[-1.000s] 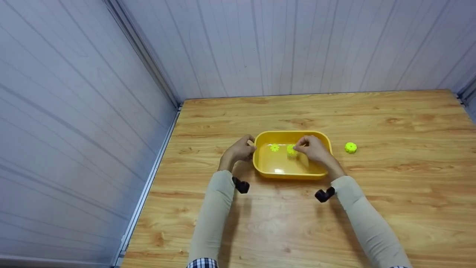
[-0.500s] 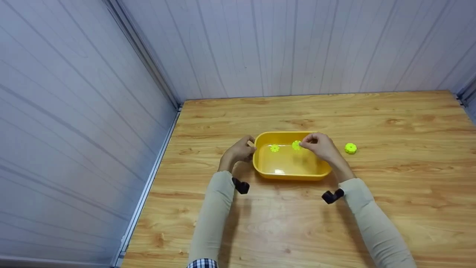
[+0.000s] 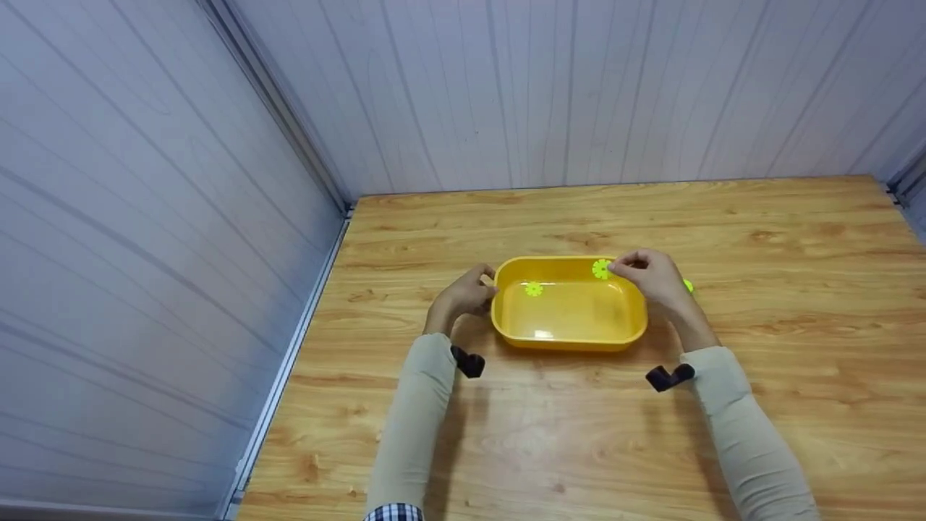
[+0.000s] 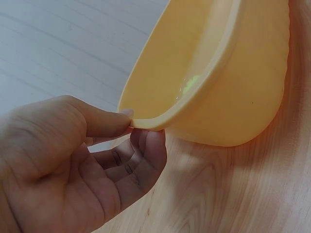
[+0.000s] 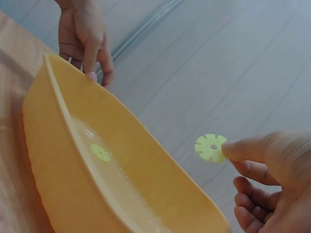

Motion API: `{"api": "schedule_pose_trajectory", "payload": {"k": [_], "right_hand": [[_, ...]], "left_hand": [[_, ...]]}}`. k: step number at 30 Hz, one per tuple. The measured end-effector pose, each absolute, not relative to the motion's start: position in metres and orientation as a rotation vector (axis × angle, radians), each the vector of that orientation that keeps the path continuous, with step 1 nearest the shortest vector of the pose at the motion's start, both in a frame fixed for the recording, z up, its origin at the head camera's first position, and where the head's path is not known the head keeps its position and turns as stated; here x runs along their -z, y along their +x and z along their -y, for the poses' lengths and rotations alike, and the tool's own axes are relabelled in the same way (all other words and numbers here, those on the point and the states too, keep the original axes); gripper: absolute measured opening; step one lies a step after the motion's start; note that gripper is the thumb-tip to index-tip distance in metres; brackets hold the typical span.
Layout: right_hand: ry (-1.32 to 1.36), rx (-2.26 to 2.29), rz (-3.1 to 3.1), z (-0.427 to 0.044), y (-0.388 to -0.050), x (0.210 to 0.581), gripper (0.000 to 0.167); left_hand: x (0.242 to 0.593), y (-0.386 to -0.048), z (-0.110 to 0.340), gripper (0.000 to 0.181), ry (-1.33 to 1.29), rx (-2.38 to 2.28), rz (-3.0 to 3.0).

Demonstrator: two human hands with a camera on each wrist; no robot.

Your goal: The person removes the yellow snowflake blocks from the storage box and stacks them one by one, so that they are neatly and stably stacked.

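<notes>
A yellow plastic tub (image 3: pixel 568 344) sits on the wooden table. My left hand (image 3: pixel 466 293) pinches its left rim, thumb on top and fingers beneath, as the left wrist view shows. Between the thumb and finger of my right hand (image 3: pixel 655 281) is a yellow-green notched plastic disc (image 5: pixel 210 148) with a small centre hole. This disc is raised above the tub's far right corner. A similar notched disc (image 3: pixel 534 289) lies flat on the tub's floor, toward the left. Just beyond my right wrist, a yellow-green piece (image 3: pixel 688 286) on the table is mostly hidden.
The wooden table (image 3: pixel 796 304) spreads out around the tub. A pale panel wall (image 3: pixel 542 94) rises along the back, and another panel wall (image 3: pixel 145 253) stands at the left.
My right hand has lifted the disc and carried it rightward, from inside the tub to above its far right corner. The piece on the table has become mostly covered. My left hand stays put.
</notes>
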State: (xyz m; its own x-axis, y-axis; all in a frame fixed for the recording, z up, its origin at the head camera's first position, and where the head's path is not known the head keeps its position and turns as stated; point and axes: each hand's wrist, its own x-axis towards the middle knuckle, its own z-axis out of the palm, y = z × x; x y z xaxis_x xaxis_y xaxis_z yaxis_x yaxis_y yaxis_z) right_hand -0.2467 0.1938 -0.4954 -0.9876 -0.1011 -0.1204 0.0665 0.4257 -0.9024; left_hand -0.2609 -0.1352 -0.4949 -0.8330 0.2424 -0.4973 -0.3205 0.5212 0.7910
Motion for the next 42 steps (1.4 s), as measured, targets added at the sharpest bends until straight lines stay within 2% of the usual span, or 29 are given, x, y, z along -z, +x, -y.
{"api": "schedule_pose_trajectory", "payload": {"k": [16, 25, 42], "right_hand": [[0.11, 1.646, -2.518, -0.232, -0.241, 0.497, 0.053], [0.213, 1.62, -2.576, -0.266, -0.238, 0.501, 0.054], [0.417, 1.523, -2.484, -0.3, -0.234, 0.533, 0.063]], "left_hand": [[0.497, -0.261, 0.135, 0.024, -0.061, -1.349, -2.164], [0.497, -0.262, 0.135, 0.031, -0.047, -1.318, -2.184], [0.494, -0.261, 0.135, 0.028, -0.06, -1.32, -2.184]]}}
